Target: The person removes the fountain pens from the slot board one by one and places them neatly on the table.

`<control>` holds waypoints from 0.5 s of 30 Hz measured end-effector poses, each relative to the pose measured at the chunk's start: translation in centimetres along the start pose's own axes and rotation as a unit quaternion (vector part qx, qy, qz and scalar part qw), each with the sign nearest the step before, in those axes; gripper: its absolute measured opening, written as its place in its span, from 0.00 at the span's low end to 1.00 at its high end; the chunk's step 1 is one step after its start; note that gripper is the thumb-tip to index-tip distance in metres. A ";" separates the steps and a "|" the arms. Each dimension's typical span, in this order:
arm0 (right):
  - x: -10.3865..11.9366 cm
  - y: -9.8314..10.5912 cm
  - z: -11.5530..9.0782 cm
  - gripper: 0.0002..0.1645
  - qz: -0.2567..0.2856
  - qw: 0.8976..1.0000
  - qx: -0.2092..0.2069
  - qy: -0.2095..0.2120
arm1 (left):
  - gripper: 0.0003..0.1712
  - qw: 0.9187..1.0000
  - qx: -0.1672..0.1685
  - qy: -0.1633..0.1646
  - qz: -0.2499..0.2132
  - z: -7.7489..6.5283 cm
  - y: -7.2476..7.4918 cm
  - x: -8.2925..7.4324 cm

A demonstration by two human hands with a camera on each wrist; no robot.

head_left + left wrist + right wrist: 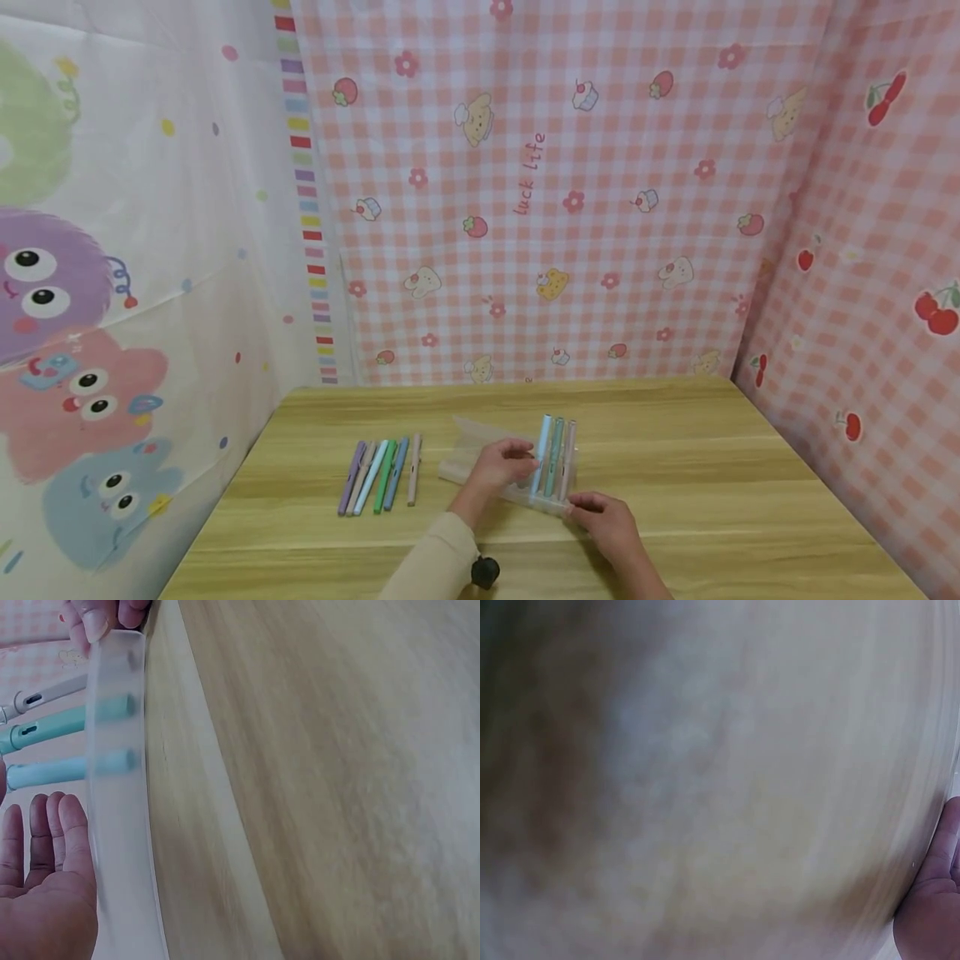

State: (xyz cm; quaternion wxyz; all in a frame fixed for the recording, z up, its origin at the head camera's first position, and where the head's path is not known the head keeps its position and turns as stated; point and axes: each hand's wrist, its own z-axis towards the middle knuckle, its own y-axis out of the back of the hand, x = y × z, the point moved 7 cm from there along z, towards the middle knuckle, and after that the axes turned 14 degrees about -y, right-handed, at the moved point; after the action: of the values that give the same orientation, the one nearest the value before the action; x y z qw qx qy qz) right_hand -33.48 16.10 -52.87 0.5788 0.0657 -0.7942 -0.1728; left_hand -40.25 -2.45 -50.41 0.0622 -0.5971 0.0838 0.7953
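Note:
A translucent pen case (463, 454) lies spread out on the table. Three pens stand side by side in its pocket strip (124, 840): a light blue pen (542, 454), a teal pen (555, 458) and a pale pinkish-grey pen (568, 462). My left hand (501, 465) is at the light blue pen, thumb and index finger pinching its side; the other fingers stretch out beside it in the left wrist view, where the pinch is mostly cut off. At the near right corner of the case, my right hand (606, 518) pinches the edge between thumb and fingers.
Left of the case lies a loose row of several pens, among them a purple pen (351, 479), a green pen (385, 477) and a beige pen (415, 471). Patterned cloths (540, 250) hang behind and beside the wooden table (675, 450).

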 end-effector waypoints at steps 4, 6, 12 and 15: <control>0.0 0.0 0.0 0.11 0.003 1.000 0.000 0.005 | 0.17 1.000 -0.004 0.007 0.002 0.1 -0.3 0.1; 0.0 0.0 0.0 0.11 0.003 1.000 -0.001 0.005 | 0.17 1.000 -0.006 0.010 0.002 0.1 -0.5 0.1; 0.0 0.0 0.0 0.10 0.002 1.000 -0.002 0.002 | 0.15 1.000 -0.022 0.019 0.007 0.4 -0.8 0.3; 0.1 0.0 -0.1 0.11 0.002 1.000 -0.001 0.003 | 0.13 0.999 -0.029 0.025 0.014 0.4 -0.9 0.5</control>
State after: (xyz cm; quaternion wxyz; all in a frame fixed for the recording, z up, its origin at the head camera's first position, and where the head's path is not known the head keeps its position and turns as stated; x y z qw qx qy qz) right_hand -33.44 16.08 -52.73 0.5816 0.0637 -0.7925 -0.1721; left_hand -40.60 -1.47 -50.79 0.0315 -0.6173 0.0709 0.7829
